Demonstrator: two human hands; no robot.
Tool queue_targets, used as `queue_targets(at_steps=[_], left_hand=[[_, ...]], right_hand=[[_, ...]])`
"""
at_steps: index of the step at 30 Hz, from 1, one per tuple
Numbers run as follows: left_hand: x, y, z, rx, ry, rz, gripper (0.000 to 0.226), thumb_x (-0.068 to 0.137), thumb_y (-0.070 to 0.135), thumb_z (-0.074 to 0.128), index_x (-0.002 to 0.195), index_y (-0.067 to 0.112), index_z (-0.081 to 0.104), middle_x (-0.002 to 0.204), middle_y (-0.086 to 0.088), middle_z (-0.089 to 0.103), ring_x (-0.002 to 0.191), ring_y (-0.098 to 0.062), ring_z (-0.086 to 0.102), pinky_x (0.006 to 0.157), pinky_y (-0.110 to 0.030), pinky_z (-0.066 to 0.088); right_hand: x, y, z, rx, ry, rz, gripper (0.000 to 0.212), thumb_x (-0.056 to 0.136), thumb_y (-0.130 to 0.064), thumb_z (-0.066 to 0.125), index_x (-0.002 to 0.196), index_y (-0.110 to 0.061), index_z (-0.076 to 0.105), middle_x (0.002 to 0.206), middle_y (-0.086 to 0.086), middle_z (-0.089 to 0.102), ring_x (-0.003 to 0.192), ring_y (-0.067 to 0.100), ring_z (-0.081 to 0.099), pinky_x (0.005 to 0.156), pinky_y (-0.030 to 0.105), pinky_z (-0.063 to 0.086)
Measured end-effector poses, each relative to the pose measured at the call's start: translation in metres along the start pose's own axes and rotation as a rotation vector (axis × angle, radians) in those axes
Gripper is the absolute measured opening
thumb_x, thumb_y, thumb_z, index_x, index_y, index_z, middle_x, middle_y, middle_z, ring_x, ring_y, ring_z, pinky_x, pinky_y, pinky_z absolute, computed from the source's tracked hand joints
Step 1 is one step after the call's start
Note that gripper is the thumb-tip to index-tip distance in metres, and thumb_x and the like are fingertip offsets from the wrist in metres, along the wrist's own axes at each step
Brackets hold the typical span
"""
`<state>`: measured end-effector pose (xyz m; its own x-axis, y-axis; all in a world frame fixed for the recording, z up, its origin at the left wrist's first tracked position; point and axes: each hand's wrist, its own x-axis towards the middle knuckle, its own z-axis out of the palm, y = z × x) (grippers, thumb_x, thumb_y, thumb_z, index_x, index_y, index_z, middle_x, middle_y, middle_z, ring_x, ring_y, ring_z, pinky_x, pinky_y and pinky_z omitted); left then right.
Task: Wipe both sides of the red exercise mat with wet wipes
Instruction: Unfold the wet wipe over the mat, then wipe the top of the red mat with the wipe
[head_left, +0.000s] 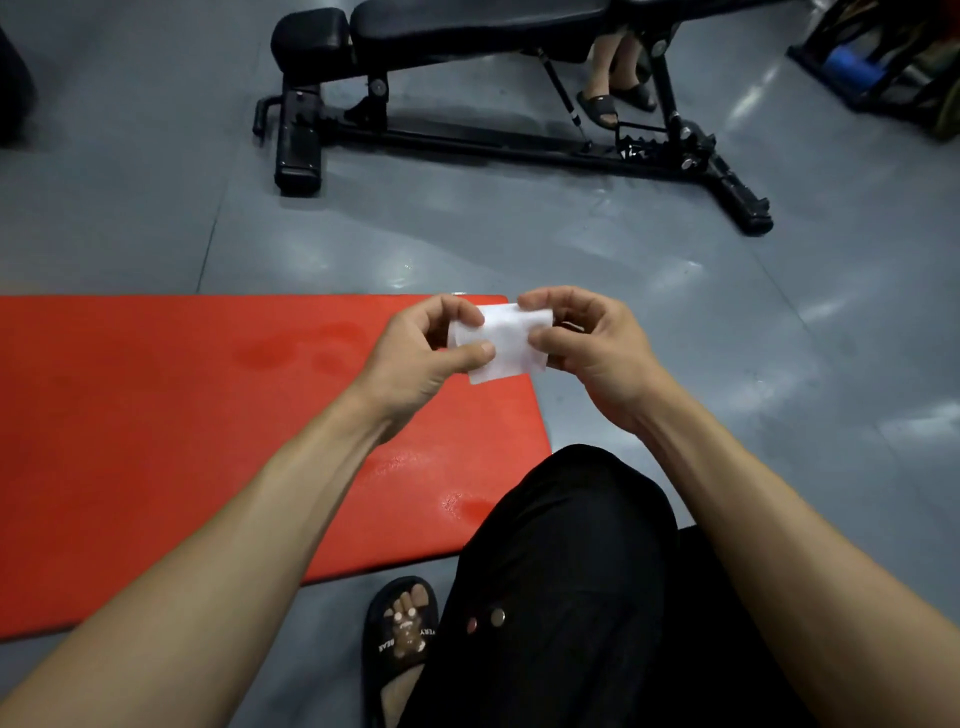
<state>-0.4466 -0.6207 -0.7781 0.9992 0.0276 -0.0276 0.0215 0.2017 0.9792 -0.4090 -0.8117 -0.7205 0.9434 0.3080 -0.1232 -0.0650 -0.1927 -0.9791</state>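
Note:
The red exercise mat (171, 431) lies flat on the grey floor, filling the left and middle of the view, with damp patches near its middle and its near right corner. Above its far right corner I hold a folded white wet wipe (506, 340) in the air. My left hand (431, 348) pinches the wipe's left edge between thumb and fingers. My right hand (576, 338) pinches its right edge the same way. The wipe does not touch the mat.
A black weight bench (467, 104) stands on the floor beyond the mat, with another person's sandalled feet (613, 101) behind it. A rack with a blue item (852, 67) is at the far right. My black-trousered knee (566, 551) and sandalled foot (402, 629) are beside the mat's near edge.

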Motion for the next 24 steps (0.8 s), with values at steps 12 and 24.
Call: queue_targets(at_steps=[12, 24], left_hand=[[0.031, -0.035, 0.007, 0.584, 0.037, 0.079, 0.023, 0.097, 0.017, 0.068, 0.087, 0.038, 0.070, 0.091, 0.010, 0.049, 0.081, 0.000, 0.050, 0.076, -0.015, 0.040], [0.069, -0.121, 0.034, 0.087, -0.049, -0.267, 0.013, 0.102, 0.006, 0.061, 0.100, 0.016, 0.070, 0.086, 0.000, 0.077, 0.072, -0.011, 0.066, 0.071, -0.024, 0.052]], right_hand=[[0.052, 0.009, -0.030, -0.625, -0.141, 0.132, 0.020, 0.103, -0.030, 0.058, 0.106, -0.016, 0.071, 0.087, 0.007, 0.057, 0.081, 0.023, 0.050, 0.074, 0.037, 0.044], [0.118, 0.081, -0.065, -0.284, -0.257, 0.450, 0.014, 0.087, -0.016, 0.078, 0.081, -0.020, 0.065, 0.085, 0.002, 0.068, 0.083, 0.013, 0.061, 0.091, 0.041, 0.054]])
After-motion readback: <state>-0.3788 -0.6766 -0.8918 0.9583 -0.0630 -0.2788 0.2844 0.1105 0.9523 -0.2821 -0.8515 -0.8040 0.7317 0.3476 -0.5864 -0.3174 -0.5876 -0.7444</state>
